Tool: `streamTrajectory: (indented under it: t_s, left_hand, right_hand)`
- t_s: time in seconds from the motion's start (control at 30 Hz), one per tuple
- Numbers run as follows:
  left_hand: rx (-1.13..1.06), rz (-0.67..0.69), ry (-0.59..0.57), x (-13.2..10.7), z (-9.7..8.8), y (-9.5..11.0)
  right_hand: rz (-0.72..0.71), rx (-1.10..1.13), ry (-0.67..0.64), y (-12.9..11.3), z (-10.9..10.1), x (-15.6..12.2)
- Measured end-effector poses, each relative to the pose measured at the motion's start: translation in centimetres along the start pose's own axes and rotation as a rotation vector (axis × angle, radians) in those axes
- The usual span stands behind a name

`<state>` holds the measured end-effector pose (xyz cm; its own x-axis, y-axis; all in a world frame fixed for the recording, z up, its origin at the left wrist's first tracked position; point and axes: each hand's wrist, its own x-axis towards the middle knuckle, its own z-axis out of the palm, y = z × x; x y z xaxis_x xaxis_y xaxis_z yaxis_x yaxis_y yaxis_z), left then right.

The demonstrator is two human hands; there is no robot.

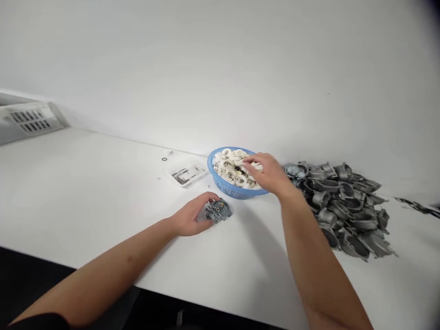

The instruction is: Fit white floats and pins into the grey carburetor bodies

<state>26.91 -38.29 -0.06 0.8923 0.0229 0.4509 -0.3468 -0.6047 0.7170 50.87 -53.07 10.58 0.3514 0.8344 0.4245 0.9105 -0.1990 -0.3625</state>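
Note:
My left hand [193, 216] is closed around the side of a small grey metal carburetor body [220, 211] with brass parts in its round open face. It rests on the white table in front of a blue basket [228, 188]. Over the right part of that basket is my right hand [266, 172], its thumb and forefinger a little apart with nothing visible between them. White ring-shaped plastic pieces [227, 166], which look like carburetor floats, fill the basket. A few dark and brass-coloured bits lie among them. My right fingertips hover at or just above the pieces; contact is unclear.
Right of the basket lies a big heap of grey metal castings [347, 201]. A small white tray [185, 174] holds thin metal pins, with a black O-ring [164, 159] beyond it. A white slotted crate [30, 121] stands far left. The table's front edge runs below my forearms.

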Motion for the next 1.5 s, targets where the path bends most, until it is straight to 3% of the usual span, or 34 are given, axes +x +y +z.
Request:
streamTrajectory:
  t_s: [0.2, 0.3, 0.57, 0.7, 0.8, 0.9, 1.0, 1.13, 1.37, 1.5]
  left_hand:
    - [0.021, 0.016, -0.07, 0.0, 0.2, 0.7]
    - [0.037, -0.076, -0.048, 0.0, 0.4, 0.8]
    - [0.059, -0.266, -0.033, 0.1, 0.6, 0.3]
    - [0.013, -0.385, 0.014, 0.3, 0.6, -0.3]
    - [-0.049, -0.43, -0.026, 0.4, 0.5, -0.9]
    - [-0.07, -0.418, -0.031, 0.5, 0.3, -1.4]
    - [-0.042, -0.413, 0.003, 0.6, 0.2, -1.6]
    - [0.022, -0.393, 0.055, 0.7, 0.4, -1.7]
    - [-0.053, -0.399, 0.128, 0.9, 0.3, -2.6]
    - [-0.123, -0.368, 0.048, 0.7, -0.3, -2.6]
  right_hand:
    - [0.105, 0.009, -0.321, 1.0, 2.7, 0.1]
    - [0.163, -0.003, -0.374, 0.9, 2.7, 0.2]
    - [0.139, 0.037, -0.204, 0.3, 2.8, 0.2]
    - [0.051, 0.078, 0.004, -0.9, 2.7, 0.2]
    - [-0.063, 0.178, 0.135, -3.4, 2.3, -0.2]
    - [-0.159, 0.247, 0.112, -6.3, 2.0, -1.4]
    - [-0.253, 0.229, 0.0, -7.9, 2.6, -3.3]
    - [-0.321, 0.156, -0.11, -6.8, 4.8, -6.4]
    - [-0.299, 0.046, 0.121, -3.1, 8.6, -9.0]
    - [-0.251, 0.045, 0.139, -2.7, 9.3, -9.1]
